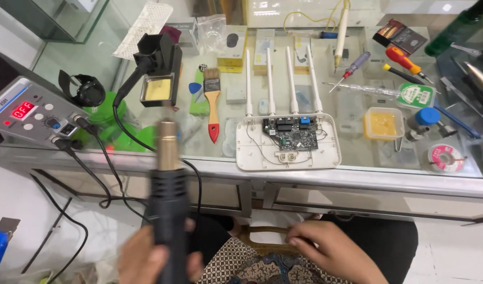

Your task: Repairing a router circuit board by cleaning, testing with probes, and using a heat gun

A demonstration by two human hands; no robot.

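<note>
My left hand grips the black handle of a hot-air gun, held upright below the counter edge with its metal nozzle pointing up; it looks blurred. My right hand rests low in my lap, fingers curled on a thin brown strap over patterned cloth. On the glass counter lies an opened white router with its green circuit board exposed and several white antennas pointing away from me.
A grey rework station with a red display stands at the left, cables trailing down. Nearby are a black iron holder with a yellow sponge, a red-handled brush, screwdrivers, a yellow flux tub and a solder wick spool.
</note>
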